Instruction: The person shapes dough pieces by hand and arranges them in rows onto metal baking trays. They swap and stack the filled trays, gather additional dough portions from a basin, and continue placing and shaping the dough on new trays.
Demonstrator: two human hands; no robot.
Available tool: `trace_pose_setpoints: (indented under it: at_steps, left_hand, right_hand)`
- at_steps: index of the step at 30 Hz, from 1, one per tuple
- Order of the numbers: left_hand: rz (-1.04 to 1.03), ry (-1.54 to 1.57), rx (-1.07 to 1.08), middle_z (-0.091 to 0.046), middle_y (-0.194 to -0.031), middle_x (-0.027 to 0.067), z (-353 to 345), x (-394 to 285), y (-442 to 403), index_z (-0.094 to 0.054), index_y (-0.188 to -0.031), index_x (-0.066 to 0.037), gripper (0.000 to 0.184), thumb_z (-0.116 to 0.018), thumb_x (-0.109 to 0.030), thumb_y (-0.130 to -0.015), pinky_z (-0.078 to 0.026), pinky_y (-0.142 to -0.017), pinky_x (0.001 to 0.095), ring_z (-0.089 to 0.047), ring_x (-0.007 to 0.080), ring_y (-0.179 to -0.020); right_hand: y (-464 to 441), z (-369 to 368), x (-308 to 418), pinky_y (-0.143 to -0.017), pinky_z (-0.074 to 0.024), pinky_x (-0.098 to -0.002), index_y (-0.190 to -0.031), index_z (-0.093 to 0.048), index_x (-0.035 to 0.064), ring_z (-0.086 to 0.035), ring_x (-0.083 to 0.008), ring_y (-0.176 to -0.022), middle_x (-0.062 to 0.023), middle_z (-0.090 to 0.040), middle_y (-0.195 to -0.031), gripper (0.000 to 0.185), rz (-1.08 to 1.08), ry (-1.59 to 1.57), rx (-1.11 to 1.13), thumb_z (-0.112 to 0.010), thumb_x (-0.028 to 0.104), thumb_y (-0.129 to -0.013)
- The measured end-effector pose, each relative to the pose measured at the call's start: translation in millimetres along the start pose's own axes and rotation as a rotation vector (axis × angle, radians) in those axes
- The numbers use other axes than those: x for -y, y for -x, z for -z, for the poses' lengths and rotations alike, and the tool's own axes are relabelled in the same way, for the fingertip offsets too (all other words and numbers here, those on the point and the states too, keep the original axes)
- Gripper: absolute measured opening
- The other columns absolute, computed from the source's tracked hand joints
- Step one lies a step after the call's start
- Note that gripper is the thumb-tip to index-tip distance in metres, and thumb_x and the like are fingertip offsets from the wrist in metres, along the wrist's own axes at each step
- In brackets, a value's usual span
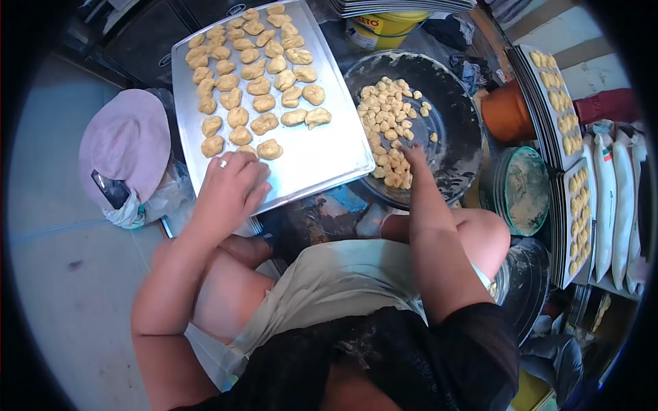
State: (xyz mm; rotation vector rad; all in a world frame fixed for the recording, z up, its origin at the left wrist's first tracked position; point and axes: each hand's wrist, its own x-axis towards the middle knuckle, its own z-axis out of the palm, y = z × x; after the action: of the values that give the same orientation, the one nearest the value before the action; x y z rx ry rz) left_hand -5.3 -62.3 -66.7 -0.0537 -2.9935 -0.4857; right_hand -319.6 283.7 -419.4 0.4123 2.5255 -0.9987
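Observation:
A metal baking tray (pixel 308 168) stands at the upper left, with rows of lumpy dough pieces (pixel 258 85) on it. At its near left part, my left hand (pixel 233 181) is curled with the fingers bent down, beside a partly hidden dough piece (pixel 248 150); what lies under the fingers is hidden. My right hand (pixel 414 155) reaches into a wide black basin (pixel 456 109), at the edge of a heap of small dough balls (pixel 385 103). Its fingers point down among the balls, and their grip does not show clearly.
A yellow bucket (pixel 387 29) stands behind the basin. To the right are an orange-brown pot (pixel 507 111), a green-rimmed round container (pixel 526 190) and stacked trays of shaped dough (pixel 579 216). A lilac hat (pixel 130 137) and a phone (pixel 111 190) lie at left.

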Motion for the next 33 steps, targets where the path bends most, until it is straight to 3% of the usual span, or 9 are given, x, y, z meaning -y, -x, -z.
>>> trace_pose_setpoints:
  at_steps: [5,8,11,15,19,22,25,29,33]
  left_hand:
    - [-0.022,0.086,0.161,-0.059,-0.110,0.0097,7,-4,-7,-0.065,-0.111,-0.009,0.028,-0.068,-0.022,-0.086,-0.041,-0.093,0.0413,-0.055,0.0289,-0.104]
    - [-0.046,0.119,0.208,-0.060,-0.107,0.0086,1,2,-10,-0.064,-0.111,-0.009,0.027,-0.065,-0.022,-0.087,-0.042,-0.088,0.0402,-0.057,0.0268,-0.101]
    - [-0.091,0.135,0.250,-0.060,-0.102,0.0079,-2,8,-10,-0.063,-0.110,-0.008,0.026,-0.064,-0.023,-0.089,-0.043,-0.085,0.0393,-0.059,0.0257,-0.096]
    - [-0.106,0.148,0.264,-0.060,-0.097,0.0077,0,13,-5,-0.063,-0.109,-0.008,0.025,-0.063,-0.022,-0.089,-0.044,-0.084,0.0401,-0.059,0.0270,-0.093]
    - [-0.040,0.121,0.337,-0.063,-0.098,0.0097,12,5,-2,-0.064,-0.110,-0.008,0.026,-0.065,-0.024,-0.089,-0.046,-0.084,0.0396,-0.060,0.0291,-0.093]
    - [-0.046,0.101,0.225,-0.063,-0.097,0.0107,17,-1,8,-0.065,-0.107,-0.007,0.025,-0.065,-0.024,-0.089,-0.047,-0.081,0.0396,-0.061,0.0306,-0.092]
    - [-0.019,0.229,0.104,-0.064,-0.096,0.0087,36,-19,25,-0.065,-0.108,-0.006,0.027,-0.065,-0.025,-0.090,-0.047,-0.080,0.0362,-0.062,0.0254,-0.090]
    - [0.324,0.897,-0.122,-0.063,-0.101,0.0066,40,-45,43,-0.061,-0.120,-0.007,0.034,-0.063,-0.027,-0.093,-0.046,-0.080,0.0311,-0.059,0.0203,-0.089]
    - [0.498,1.468,-0.382,-0.049,-0.135,0.0127,12,-75,33,-0.043,-0.140,-0.007,0.061,-0.054,-0.049,-0.097,-0.048,-0.092,0.0370,-0.050,0.0226,-0.120]
  right_hand:
    - [19,-99,-7,-0.116,-0.0181,-0.0576,-0.156,0.004,0.0217,-0.001,-0.0497,-0.146,-0.0330,0.004,-0.157,0.132,-0.061,0.054,0.158,-0.080,0.063,-0.064]
    - [39,-131,17,-0.108,-0.0204,-0.0685,-0.156,-0.008,0.0318,-0.022,-0.0460,-0.143,-0.0309,-0.015,-0.155,0.099,0.046,0.405,0.214,-0.070,0.049,-0.080]
    - [28,-113,1,-0.095,-0.0461,-0.0498,-0.135,-0.049,0.0195,-0.059,-0.0390,-0.113,-0.0248,-0.048,-0.136,0.058,0.268,0.424,0.121,-0.069,0.026,-0.080]
    - [31,-50,24,-0.085,-0.0518,-0.0446,-0.111,-0.061,0.0100,-0.063,-0.0370,-0.106,-0.0238,-0.063,-0.112,0.035,0.141,0.219,0.212,-0.065,0.010,-0.076]
    - [61,-56,-5,-0.082,-0.0521,-0.0416,-0.105,-0.064,0.0058,-0.067,-0.0378,-0.093,-0.0232,-0.067,-0.097,0.033,0.584,0.333,-0.227,-0.062,0.006,-0.072]
    - [58,-62,-40,-0.080,-0.0520,-0.0422,-0.105,-0.064,0.0061,-0.066,-0.0399,-0.088,-0.0243,-0.067,-0.094,0.033,0.556,0.309,0.201,-0.062,0.006,-0.072]
    - [58,-25,4,-0.079,-0.0522,-0.0404,-0.103,-0.064,0.0046,-0.067,-0.0359,-0.087,-0.0202,-0.067,-0.092,0.031,0.267,0.013,0.075,-0.057,0.004,-0.074]
    - [131,74,126,-0.072,-0.0533,-0.0294,-0.107,-0.061,0.0037,-0.065,-0.0181,-0.083,-0.0087,-0.065,-0.096,0.038,0.519,-0.623,0.206,-0.048,-0.005,-0.072]
    - [274,124,222,-0.067,-0.0542,-0.0279,-0.109,-0.057,0.0051,-0.064,-0.0188,-0.083,-0.0079,-0.062,-0.099,0.044,0.847,-0.768,0.583,-0.047,-0.006,-0.067]
